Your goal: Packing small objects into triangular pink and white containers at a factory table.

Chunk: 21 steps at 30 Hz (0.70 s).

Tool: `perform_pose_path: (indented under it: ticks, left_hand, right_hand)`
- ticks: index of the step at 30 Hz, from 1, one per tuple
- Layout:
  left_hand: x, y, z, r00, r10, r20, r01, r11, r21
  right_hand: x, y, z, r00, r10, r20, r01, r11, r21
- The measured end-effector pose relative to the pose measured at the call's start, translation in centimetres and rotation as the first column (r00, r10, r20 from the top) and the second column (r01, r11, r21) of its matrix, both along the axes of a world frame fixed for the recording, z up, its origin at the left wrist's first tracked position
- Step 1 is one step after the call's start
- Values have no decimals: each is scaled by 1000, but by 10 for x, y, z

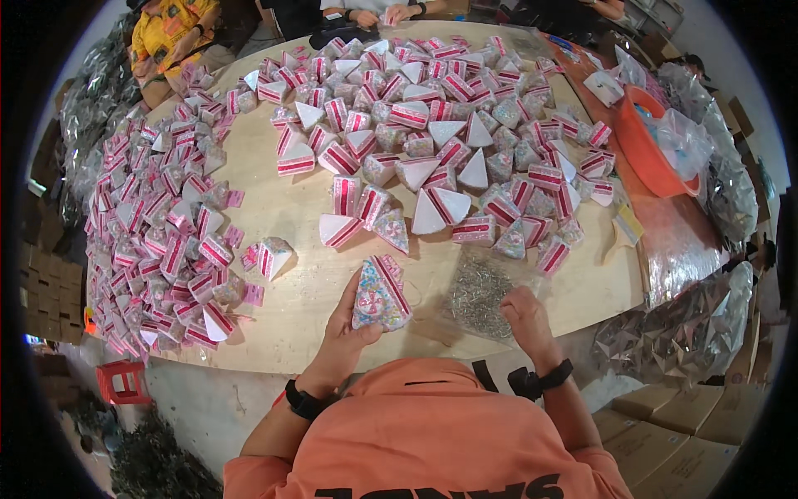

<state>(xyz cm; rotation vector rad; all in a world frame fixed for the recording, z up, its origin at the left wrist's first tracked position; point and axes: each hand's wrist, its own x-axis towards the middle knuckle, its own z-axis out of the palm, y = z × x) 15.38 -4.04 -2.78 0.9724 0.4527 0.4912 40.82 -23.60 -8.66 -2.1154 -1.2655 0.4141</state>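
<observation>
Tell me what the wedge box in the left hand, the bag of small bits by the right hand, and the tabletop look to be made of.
Wedge box: likely printed card with a clear, glossy plastic face, since sprinkle-like filling shows through.
Bag: thin clear plastic film, wrinkled and shiny; the contents look like small grey metal pieces, too fine to identify.
Tabletop: pale, matte wood-like board, probably plywood.

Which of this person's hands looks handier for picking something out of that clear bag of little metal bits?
The right hand, probably: it already rests at the clear bag, while the left hand is busy holding a wedge-shaped box.
</observation>
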Motion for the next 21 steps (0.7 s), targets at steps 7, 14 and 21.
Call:
perform_pose_path:
  ticks: [7, 14, 21]
  left_hand:
    - [-2, 1, -7, 1000, 2, 18, -2, 1000, 1]
    - [2, 2, -3, 993, 60, 100, -40, 981, -188]
    - [0, 11, -10, 979, 44, 200, 26, 943, -331]
  right_hand:
    - [-6, -2, 5, 971, -154, -185, 128, 981, -143]
    - [1, -3, -2, 985, -155, -75, 158, 987, 36]
    - [4, -4, 6, 997, -82, 16, 82, 997, 2]
